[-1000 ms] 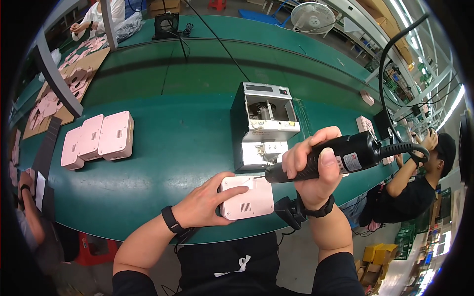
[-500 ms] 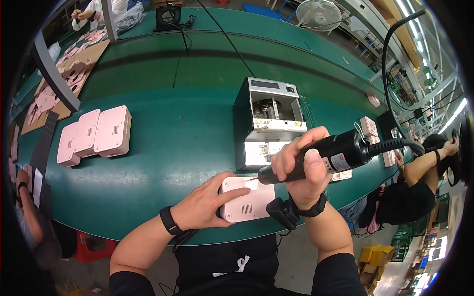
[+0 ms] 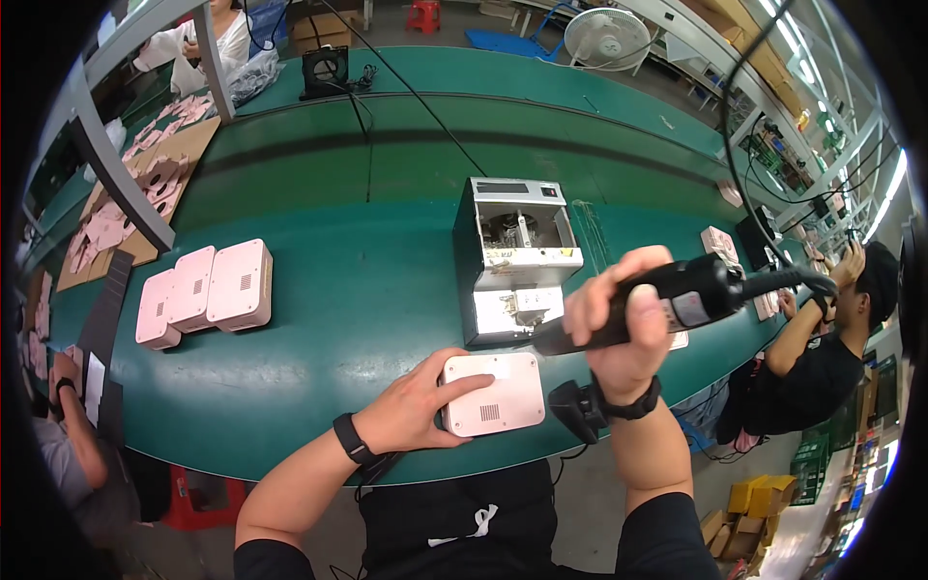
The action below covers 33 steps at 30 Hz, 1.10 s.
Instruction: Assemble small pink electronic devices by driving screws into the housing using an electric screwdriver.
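A pink plastic housing [image 3: 517, 396] lies flat on the green table in front of me, vented face up with screw holes at its corners. My left hand [image 3: 411, 401] grips its left side, index finger stretched over a small pale patch on top. In my right hand [image 3: 623, 324] is a black electric screwdriver [image 3: 691, 295], held tilted with its nose pointing left. That nose hovers beyond the housing, by the front of a black and silver screw feeder [image 3: 522, 256]. Whether a screw sits on the bit is too small to tell.
Three pink housings [image 3: 242, 285] stand together on the left. Loose pink parts [image 3: 106, 227] lie on cardboard beyond them, near a grey metal post [image 3: 116, 184]. The screwdriver's cable [image 3: 797, 278] runs off right. Co-workers sit at both sides; a person [image 3: 812, 358] is on the right.
The screwdriver has lifted off the housing and moved away toward the front of the screw feeder. My left hand stays on the housing. The whole view has shifted slightly.
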{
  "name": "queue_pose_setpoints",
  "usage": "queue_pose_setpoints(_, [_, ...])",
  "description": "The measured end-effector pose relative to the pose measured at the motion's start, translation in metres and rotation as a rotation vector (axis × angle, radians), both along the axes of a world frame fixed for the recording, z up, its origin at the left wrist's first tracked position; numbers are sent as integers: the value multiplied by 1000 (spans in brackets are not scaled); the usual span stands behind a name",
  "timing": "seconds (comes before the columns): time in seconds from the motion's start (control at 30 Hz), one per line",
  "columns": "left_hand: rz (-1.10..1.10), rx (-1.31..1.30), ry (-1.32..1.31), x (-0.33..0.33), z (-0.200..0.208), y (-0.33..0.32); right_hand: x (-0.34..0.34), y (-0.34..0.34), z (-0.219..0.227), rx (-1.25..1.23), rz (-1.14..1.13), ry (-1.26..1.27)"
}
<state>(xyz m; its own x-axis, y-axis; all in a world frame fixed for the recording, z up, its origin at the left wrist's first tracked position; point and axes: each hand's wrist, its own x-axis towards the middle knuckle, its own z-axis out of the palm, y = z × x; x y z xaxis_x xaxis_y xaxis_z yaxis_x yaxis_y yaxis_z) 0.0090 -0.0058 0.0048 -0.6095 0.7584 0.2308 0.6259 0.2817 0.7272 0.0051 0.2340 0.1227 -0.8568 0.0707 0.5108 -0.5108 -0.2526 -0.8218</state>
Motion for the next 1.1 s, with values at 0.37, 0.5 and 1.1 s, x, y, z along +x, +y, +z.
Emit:
queue_pose_setpoints(0.37, [-78, 4, -8, -13, -3, 53, -25, 13, 6, 127, -130, -7])
queue_pose_setpoints(0.5, [-59, 37, 8, -14, -7, 56, -7, 12, 8, 53, -88, -51])
queue_pose_setpoints(1.1, [-71, 72, 30, -14, -16, 60, -1, -11, -14, 85, 78, -53])
